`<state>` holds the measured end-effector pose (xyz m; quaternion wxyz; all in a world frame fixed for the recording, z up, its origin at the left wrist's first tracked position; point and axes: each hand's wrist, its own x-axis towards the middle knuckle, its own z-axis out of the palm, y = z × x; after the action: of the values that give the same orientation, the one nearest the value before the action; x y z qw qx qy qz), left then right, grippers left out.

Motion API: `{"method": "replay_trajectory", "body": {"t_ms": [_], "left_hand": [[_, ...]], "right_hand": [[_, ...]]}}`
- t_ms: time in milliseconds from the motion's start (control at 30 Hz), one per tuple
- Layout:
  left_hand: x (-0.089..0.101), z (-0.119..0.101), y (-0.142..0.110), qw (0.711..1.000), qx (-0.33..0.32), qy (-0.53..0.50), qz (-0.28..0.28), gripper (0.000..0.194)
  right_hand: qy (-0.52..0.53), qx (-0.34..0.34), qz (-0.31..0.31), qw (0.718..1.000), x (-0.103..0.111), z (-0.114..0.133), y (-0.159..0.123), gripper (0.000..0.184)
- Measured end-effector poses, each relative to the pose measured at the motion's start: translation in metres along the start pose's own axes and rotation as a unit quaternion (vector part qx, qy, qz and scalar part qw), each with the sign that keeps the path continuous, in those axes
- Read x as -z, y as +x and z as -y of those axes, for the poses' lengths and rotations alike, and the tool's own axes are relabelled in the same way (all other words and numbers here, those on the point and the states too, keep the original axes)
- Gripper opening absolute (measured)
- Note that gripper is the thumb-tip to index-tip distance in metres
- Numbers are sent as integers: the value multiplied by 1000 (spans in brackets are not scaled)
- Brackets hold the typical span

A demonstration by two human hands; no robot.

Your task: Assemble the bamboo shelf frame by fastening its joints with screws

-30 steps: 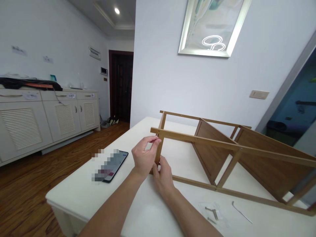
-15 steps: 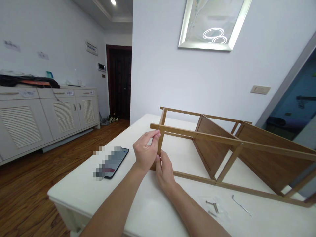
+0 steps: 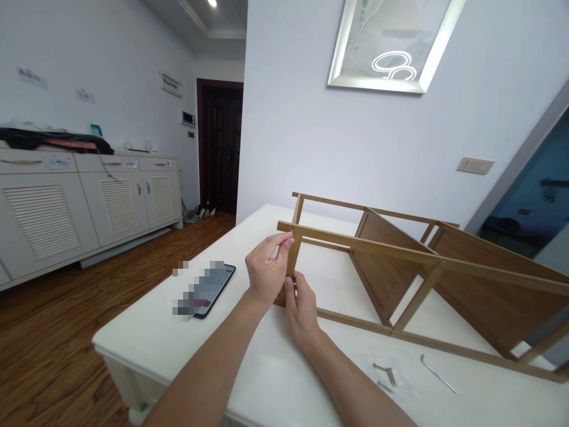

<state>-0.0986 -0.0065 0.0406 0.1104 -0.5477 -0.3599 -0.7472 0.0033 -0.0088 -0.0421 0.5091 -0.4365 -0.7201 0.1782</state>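
Fingers point(image 3: 280, 238) of the left hand point(image 3: 269, 270) are pinched tip to tip at the near corner of the rack point(image 3: 377, 247), on what looks to be a small screw point(image 3: 291, 231), mostly hidden; the right hand point(image 3: 304, 305), just below, has thumb and fingers closed around the lower part of the end bar point(image 3: 293, 258). The rack lies on its side, from the centre of the picture to the right edge. It looks to be wood, and would likely be stiff and fairly light for its length, though awkward to turn from one end; the bars offer a dry, sure grip, while the broad panels point(image 3: 384, 279) seem poorer to grasp. The best hold is probably a bar close to a joint, as the right hand has it, since a thin rail end could flex. The screw, if it is one, would be hard but easily dropped, best taken by its head. Beneath lies the white table point(image 3: 151, 338); at lower right are more screws point(image 3: 391, 376) on a clear bag point(image 3: 406, 388), with a hex key point(image 3: 439, 375) beside them. Left of the hands rests a phone point(image 3: 212, 290), likely slick. Cabinets point(image 3: 91, 207) fill the left edge, and a picture point(image 3: 395, 53) hangs at upper right.
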Motion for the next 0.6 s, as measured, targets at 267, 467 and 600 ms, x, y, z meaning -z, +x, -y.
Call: {"method": "replay_trajectory", "body": {"t_ms": [267,467,600], "left_hand": [[-1,2,4,1000,2,-10,7,14],[-1,0,8,1000,26,-6,2,14],[-3,-1,9,999,39,2,1,14]], "right_hand": [[-6,10,-10,1000,-2,-3,1,31],[-11,13,-10,1000,-2,-3,1,30],[-18,14,-11,1000,-2,-4,1,30]]}}
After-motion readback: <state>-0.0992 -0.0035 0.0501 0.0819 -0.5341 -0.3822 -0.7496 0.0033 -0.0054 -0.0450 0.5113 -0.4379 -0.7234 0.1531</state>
